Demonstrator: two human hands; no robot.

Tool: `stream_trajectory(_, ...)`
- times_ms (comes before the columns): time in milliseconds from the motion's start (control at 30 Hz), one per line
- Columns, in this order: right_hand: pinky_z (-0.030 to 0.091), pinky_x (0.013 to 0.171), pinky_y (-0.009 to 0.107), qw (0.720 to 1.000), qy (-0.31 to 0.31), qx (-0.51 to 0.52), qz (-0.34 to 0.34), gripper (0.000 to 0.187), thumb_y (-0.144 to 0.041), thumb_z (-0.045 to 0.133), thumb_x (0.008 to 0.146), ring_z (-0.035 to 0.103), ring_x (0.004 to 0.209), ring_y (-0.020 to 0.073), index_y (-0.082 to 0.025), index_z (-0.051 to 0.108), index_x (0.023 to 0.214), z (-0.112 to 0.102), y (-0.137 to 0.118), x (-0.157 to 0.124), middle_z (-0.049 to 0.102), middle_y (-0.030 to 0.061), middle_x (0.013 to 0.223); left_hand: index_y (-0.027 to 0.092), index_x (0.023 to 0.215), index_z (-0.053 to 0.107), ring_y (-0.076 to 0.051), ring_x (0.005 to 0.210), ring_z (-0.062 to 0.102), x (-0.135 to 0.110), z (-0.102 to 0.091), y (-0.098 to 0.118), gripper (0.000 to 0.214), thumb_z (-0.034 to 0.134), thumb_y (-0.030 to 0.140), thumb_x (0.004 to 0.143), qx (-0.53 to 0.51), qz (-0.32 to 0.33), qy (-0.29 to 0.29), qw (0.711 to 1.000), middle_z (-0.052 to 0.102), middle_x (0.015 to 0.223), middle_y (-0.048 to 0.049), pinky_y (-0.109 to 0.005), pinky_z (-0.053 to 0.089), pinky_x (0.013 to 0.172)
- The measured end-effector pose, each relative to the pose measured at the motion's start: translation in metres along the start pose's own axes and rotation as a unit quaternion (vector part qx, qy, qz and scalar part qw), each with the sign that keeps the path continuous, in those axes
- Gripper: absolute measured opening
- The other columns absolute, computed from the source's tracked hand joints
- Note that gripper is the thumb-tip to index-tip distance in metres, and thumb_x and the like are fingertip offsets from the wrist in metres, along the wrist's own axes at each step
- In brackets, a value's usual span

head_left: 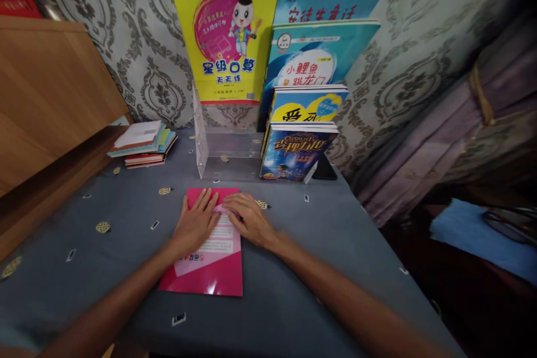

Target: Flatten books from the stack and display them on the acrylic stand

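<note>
A pink book with a pale text panel lies flat on the cloth-covered table in front of me. My left hand rests on its upper left part, palm down with the fingers stretched out. Over the upper right edge lies my right hand, its fingers slightly bent and side by side, the thumb apart from them. Nothing shows gripped in either hand. The two hands nearly meet at the fingertips, and they hide part of the cover.
Behind the book stands a clear acrylic rack, with a yellow workbook upright at its back. Blue-covered books fill its right side in tiers. A small book stack lies at left by a wooden panel. A curtain hangs right.
</note>
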State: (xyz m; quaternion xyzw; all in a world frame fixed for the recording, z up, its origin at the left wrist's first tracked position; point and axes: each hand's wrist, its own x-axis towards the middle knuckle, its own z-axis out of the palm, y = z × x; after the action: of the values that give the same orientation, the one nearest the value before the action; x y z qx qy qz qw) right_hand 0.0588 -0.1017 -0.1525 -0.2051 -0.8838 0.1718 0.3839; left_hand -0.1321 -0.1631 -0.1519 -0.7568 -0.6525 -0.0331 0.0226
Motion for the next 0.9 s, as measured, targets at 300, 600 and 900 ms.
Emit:
stream_trajectory(300, 0.051, 0.097, 0.043, 0.998, 0.0, -0.03, 0.052, 0.023, -0.016, 0.049, 0.096, 0.066, 0.104, 0.0239, -0.019, 0.07, 0.104, -0.006, 0.01, -0.003, 0.075, 0.0109, 0.106, 0.011, 0.151, 0.035, -0.023, 0.151, 0.031, 0.012, -0.002, 0.035, 0.052, 0.027, 0.018, 0.1, -0.113, 0.027, 0.02, 0.993, 0.038, 0.159, -0.0166, -0.06, 0.023, 0.121)
stream_trajectory(600, 0.04, 0.114, 0.051, 0.984, -0.087, -0.124, 0.093, 0.035, -0.016, 0.046, 0.098, 0.057, 0.131, 0.0268, -0.015, 0.064, 0.127, -0.007, 0.008, -0.01, 0.066, 0.0161, 0.134, 0.014, 0.146, 0.046, -0.027, 0.147, 0.038, 0.014, -0.01, 0.031, 0.047, 0.036, 0.03, 0.102, -0.037, 0.058, 0.027, 0.997, 0.043, 0.157, -0.0149, -0.058, 0.032, 0.116)
stream_trajectory(900, 0.032, 0.121, 0.049, 0.958, -0.13, -0.194, 0.165, 0.042, -0.022, 0.044, 0.099, 0.047, 0.142, 0.0263, -0.01, 0.058, 0.137, -0.013, -0.004, -0.014, 0.056, 0.0189, 0.146, 0.017, 0.146, 0.048, -0.029, 0.145, 0.04, 0.012, -0.007, 0.025, 0.049, 0.034, 0.038, 0.105, -0.013, 0.074, 0.055, 0.996, 0.048, 0.154, -0.0125, -0.055, 0.035, 0.114)
